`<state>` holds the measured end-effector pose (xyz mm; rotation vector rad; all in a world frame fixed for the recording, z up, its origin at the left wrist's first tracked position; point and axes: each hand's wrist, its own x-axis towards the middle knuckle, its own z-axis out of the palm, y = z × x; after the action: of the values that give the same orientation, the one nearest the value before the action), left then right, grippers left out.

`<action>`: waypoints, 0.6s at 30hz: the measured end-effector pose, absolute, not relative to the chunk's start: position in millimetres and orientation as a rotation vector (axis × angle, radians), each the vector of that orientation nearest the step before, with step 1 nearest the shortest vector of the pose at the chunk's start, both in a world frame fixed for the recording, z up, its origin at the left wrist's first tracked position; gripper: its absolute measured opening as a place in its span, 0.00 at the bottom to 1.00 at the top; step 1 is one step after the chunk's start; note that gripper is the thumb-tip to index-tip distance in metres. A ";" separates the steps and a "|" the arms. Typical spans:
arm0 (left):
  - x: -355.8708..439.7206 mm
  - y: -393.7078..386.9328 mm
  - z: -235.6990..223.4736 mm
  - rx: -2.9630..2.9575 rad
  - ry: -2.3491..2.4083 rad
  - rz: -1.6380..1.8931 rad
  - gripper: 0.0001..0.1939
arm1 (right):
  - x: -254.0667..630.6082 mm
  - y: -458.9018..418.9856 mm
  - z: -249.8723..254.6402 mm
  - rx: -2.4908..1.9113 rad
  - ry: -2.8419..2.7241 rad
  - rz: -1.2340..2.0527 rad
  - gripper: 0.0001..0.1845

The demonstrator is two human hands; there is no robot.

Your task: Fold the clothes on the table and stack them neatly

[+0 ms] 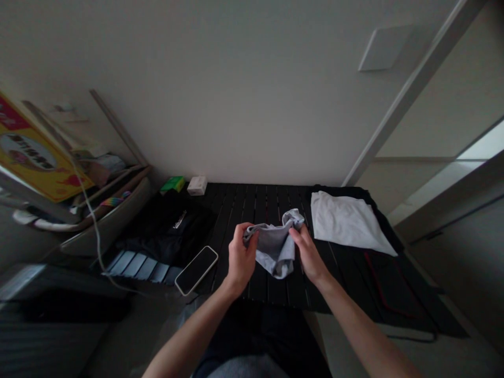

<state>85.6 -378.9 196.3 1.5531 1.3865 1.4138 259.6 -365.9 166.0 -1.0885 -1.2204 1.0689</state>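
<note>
A small light grey garment (pixel 275 244) hangs bunched between my two hands above a black slatted table (pixel 252 205). My left hand (pixel 241 257) is closed on the garment's left edge, fingers curled round the cloth. On the other side, my right hand (pixel 306 253) pinches its upper right part, with a fold of cloth sticking up above the fingers. The lower part of the garment droops just over the slats.
A folded white shirt (pixel 346 223) lies on dark cloth at the table's right. A phone (pixel 196 270) lies face up at the left front, beside a black bag (pixel 169 228). A green box (pixel 172 184) and a white box (pixel 197 185) stand by the wall. A cluttered shelf (pixel 106 210) is at left.
</note>
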 end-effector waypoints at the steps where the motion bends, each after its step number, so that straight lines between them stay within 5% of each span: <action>1: 85.1 -377.6 198.5 1.543 1.389 1.451 0.09 | 258.9 -366.5 162.3 -1.106 -1.232 1.094 0.26; 11: 83.2 -379.5 199.9 1.563 1.310 1.385 0.08 | 248.1 -372.9 163.5 -1.051 -1.039 1.432 0.20; 18: 90.8 -390.9 209.5 1.590 1.208 1.522 0.09 | 225.4 -382.1 177.8 -1.005 -1.307 1.382 0.52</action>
<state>90.8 -390.9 209.5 1.5902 1.2083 1.5220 225.4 -382.1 177.8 -1.0053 -1.3070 1.3824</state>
